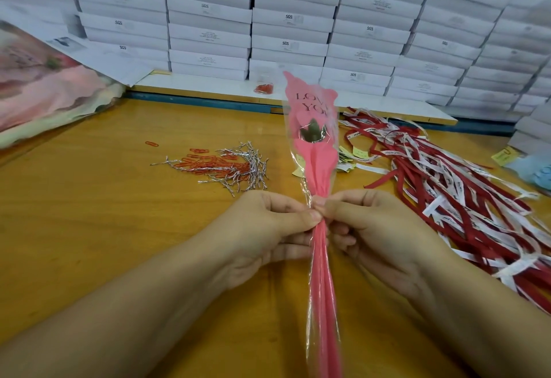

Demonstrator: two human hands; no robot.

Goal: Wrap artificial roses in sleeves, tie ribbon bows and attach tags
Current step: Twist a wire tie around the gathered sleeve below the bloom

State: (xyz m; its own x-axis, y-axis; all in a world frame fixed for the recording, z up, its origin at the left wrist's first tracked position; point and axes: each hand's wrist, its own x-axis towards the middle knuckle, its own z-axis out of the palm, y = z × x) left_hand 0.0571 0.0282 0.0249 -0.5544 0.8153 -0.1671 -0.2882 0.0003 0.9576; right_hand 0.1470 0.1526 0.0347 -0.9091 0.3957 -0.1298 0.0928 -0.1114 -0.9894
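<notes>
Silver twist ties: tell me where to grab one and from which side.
Probably pinch a single tie end jutting from the near edge of the twist ties, coming from above on the near side with the left hand. Those ends splay free there; deeper in, they tangle with red paper clips.

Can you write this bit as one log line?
left hand: pinches sleeved rose | right hand: pinches sleeved rose | ribbons: on table
</notes>
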